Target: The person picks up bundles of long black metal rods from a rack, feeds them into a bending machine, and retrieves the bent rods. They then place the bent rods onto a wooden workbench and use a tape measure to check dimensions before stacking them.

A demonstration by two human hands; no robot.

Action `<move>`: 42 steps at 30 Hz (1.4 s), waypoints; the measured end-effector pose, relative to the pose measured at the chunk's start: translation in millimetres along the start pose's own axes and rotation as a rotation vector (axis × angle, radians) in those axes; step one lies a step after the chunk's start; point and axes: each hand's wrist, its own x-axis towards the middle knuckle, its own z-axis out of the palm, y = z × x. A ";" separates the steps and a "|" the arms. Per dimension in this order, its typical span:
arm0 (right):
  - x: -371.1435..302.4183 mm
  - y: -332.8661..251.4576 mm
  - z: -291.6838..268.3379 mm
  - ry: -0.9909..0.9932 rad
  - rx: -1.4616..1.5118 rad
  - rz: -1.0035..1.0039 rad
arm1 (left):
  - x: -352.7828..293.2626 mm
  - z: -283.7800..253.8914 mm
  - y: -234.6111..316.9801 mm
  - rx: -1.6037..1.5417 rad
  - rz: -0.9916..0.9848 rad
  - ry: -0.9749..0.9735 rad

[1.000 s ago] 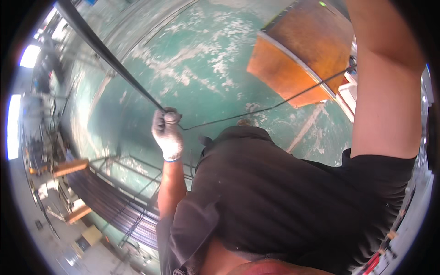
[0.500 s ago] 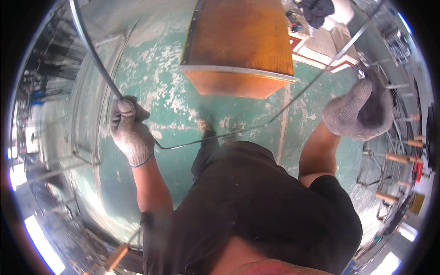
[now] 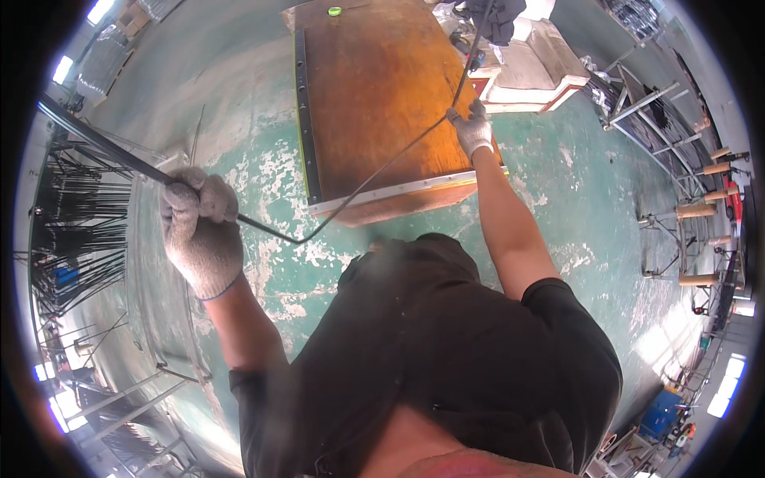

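Note:
My left hand [image 3: 201, 231], in a knitted work glove with a grey palm, is closed around a dark, thin metal rod [image 3: 374, 178]. This rod runs from the upper left through my fist, bends near my body, then slants up to the right and bends again near my right hand [image 3: 472, 131]. The gloved right hand is stretched forward at that second bend. Its thumb meets the rod while the fingers stand apart; a firm grip does not show. Behind the rod lies the orange-brown top of a large box-like table [image 3: 374, 88] with metal edging.
A beige armchair [image 3: 526, 68] with dark clothing [image 3: 504, 20] stands beyond the table's right side. A small green object [image 3: 334, 11] lies on the tabletop. Dark rods [image 3: 84, 215] are stacked at the left. Metal racks [image 3: 649, 107] line the right. Worn green floor [image 3: 271, 175] surrounds me.
My right hand has swung inward and forward to the rod from the right side. My left hand keeps its hold, and the rod's near bend has risen. The table appears nearer.

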 end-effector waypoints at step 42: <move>104.8 1.3 170.3 -0.784 0.439 0.110 | 79.0 70.4 6.8 0.179 0.001 0.071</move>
